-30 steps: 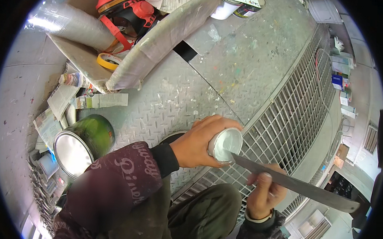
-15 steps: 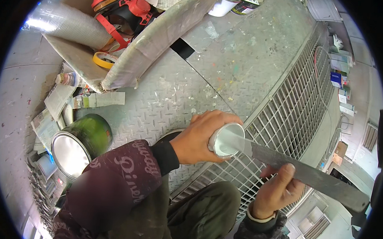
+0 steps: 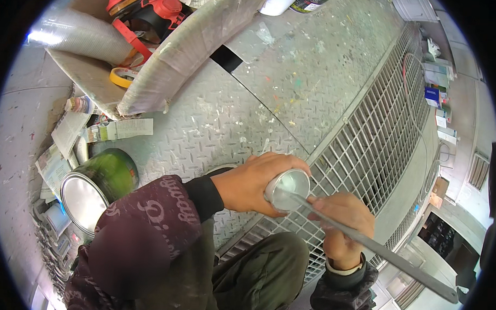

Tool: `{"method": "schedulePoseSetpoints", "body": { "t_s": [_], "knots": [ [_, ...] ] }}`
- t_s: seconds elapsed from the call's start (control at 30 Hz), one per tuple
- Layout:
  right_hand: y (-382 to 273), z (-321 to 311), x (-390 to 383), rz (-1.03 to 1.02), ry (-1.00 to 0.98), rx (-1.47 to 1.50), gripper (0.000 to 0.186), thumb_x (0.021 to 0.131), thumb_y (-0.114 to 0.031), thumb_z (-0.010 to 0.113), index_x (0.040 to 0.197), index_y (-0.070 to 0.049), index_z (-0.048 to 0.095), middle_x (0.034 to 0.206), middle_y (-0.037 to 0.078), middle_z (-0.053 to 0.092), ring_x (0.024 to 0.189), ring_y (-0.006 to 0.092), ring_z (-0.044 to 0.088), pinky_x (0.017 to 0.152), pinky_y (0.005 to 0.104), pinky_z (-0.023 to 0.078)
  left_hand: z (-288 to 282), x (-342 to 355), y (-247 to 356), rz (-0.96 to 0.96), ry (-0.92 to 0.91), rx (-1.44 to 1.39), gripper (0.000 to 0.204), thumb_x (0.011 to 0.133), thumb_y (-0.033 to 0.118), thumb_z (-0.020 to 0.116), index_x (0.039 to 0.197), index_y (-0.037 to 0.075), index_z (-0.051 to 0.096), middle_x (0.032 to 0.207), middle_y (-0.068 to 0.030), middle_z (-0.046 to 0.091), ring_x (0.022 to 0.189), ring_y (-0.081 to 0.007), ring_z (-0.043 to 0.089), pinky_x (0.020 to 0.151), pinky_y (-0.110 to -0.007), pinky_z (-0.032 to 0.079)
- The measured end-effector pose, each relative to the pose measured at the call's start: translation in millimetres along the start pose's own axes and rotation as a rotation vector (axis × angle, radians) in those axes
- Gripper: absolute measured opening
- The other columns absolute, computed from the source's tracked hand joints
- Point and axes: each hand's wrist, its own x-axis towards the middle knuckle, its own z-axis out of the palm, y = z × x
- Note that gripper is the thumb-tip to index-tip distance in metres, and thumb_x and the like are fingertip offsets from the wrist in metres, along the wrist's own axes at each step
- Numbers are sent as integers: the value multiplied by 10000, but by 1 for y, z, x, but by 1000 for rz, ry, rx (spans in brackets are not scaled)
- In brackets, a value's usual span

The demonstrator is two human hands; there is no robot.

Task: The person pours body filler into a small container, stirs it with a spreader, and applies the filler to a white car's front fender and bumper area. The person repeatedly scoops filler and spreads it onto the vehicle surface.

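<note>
My left hand [image 3: 251, 182] is wrapped around a small cup [image 3: 270, 194] held tilted, its mouth facing up and right. Pale whitish-green liquid coats the inside. My right hand [image 3: 348, 221] grips a long flat grey metal strip [image 3: 400, 262], like a mixing stick, near its middle. One end of the strip dips into the cup; the other reaches out to the lower right. Seen nearly edge-on, the strip looks narrow, and its dipped tip is partly hidden by the cup and liquid.
A large green paint can [image 3: 108, 174] stands at left beside newspaper scraps [image 3: 118, 130]. Farther back, a cardboard box [image 3: 191, 49] holds a red-and-black respirator [image 3: 154, 15], stacked clear cups [image 3: 80, 34] and yellow tape [image 3: 120, 77]. A metal grating [image 3: 374, 124] runs along the right.
The strip has turned from its broad face to nearly edge-on and swung lower at its outer end. My right hand has moved closer to the cup, which stays in my left hand.
</note>
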Motion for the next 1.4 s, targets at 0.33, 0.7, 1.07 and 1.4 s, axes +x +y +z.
{"method": "schedulePoseSetpoints", "body": {
  "t_s": [0.33, 0.7, 1.07, 1.4],
  "knots": [
    [-15, -44, 16, 189, -167, 122, 176, 770, -82, 775, 920, 11, 775, 906, 186, 759, 757, 284, 758, 655, 336, 610, 1, -2, -8, -17, -160, -189, 809, 726, 171, 903, 1426, 121, 501, 1316, -117, 590, 1258, -309, 547, 1074, -416, 425],
    [-6, -19, 5, -51, -76, -197, 241, 803, 89, 714, 1036, 28, 705, 814, 141, 734, 623, 241, 690, 542, 320, 541, -15, -13, -11, 24, -133, -141, 761, 742, 142, 882, 1420, 91, 540, 1384, -114, 570, 1307, -280, 532, 1120, -396, 401],
    [-27, 28, -32, 447, 272, -39, 133, 1051, -102, 587, 1042, 24, 629, 878, 116, 685, 666, 176, 666, 606, 284, 527, -8, -10, -7, 6, -16, -198, 754, 745, 167, 891, 1407, 78, 540, 1352, -107, 574, 1311, -279, 531, 1128, -397, 394],
    [-23, 6, -42, 280, 443, 190, 325, 1043, -297, 653, 1085, 19, 593, 938, 192, 685, 674, 232, 696, 578, 315, 587, -17, -5, 5, 80, -30, -71, 760, 736, 223, 892, 1400, 88, 546, 1332, -122, 585, 1274, -326, 537, 1109, -418, 385]
  ]
}}
